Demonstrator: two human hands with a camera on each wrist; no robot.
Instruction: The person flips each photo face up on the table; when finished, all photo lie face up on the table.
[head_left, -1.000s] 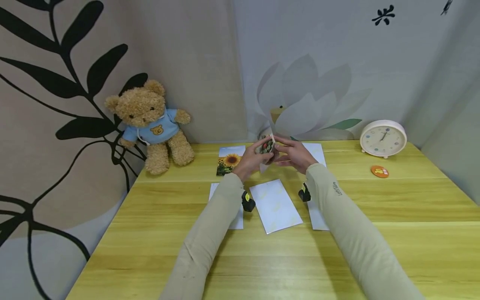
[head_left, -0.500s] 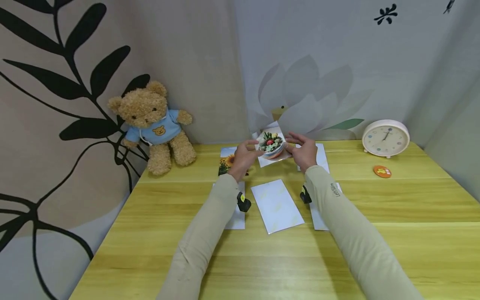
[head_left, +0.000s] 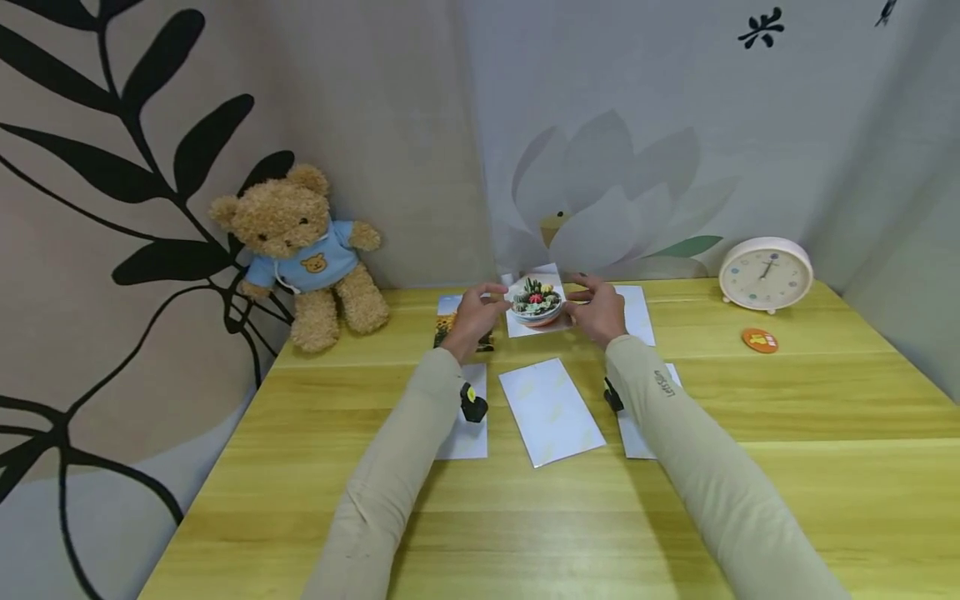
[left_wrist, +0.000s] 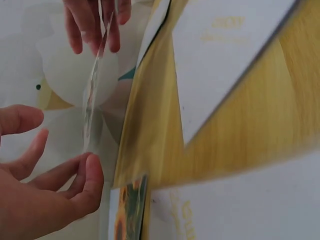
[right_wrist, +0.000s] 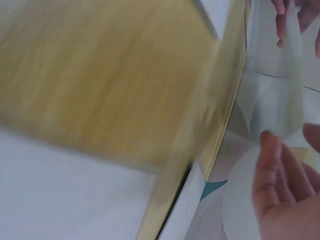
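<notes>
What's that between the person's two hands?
In the head view, a card picturing potted plants is between the left hand and right hand, held upright at its sides by their fingers.

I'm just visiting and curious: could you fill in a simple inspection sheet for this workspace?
Surface: yellowish wood-grain table.
Job's things: rectangular card picturing potted plants, held; rectangular sunflower-picture card, partly hidden; four white rectangular cards, three partly covered.
Clutter: brown plush bear in a blue hoodie; round white clock; round orange disc.
Hands: left hand and right hand hold opposite sides of the potted-plant card.
Cables: nothing seen.
Surroundings: pale backdrop with plant prints.
</notes>
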